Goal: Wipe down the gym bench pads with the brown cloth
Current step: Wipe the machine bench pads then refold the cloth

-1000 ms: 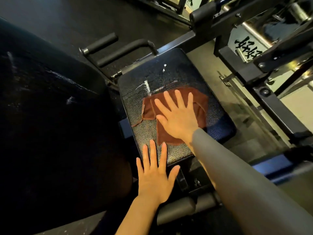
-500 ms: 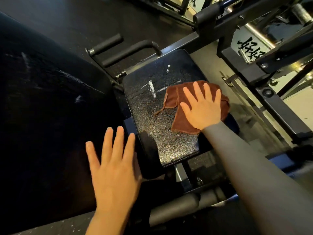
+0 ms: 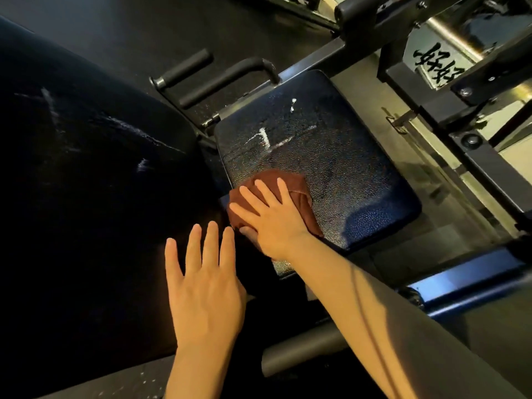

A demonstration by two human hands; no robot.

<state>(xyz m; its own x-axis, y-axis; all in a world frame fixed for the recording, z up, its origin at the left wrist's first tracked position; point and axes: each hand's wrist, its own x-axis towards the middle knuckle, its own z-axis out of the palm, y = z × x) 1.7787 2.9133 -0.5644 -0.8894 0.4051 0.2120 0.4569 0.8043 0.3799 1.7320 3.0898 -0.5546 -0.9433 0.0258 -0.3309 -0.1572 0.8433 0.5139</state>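
Brown cloth point(image 3: 290, 182) bunched under flat right hand point(image 3: 273, 220), near seat pad point(image 3: 331, 156) corner.

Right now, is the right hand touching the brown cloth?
Touching. The head view shows the right hand spread flat on the brown cloth, pressing it onto the seat pad, no gap between them.

A pair of black foam-covered handle bars point(image 3: 184, 71) on a dark metal bracket serves as the landmark, standing on the dark rubber gym floor point(image 3: 121, 27). Far to their right, a white sign with black brush-painted characters point(image 3: 439, 66) shows behind a heavy black steel machine frame point(image 3: 486, 165). Well below the handles, near the bottom edge, lies a grey cylindrical foam roller pad point(image 3: 305, 352), and right of that a blue-lit metal beam point(image 3: 466, 280).
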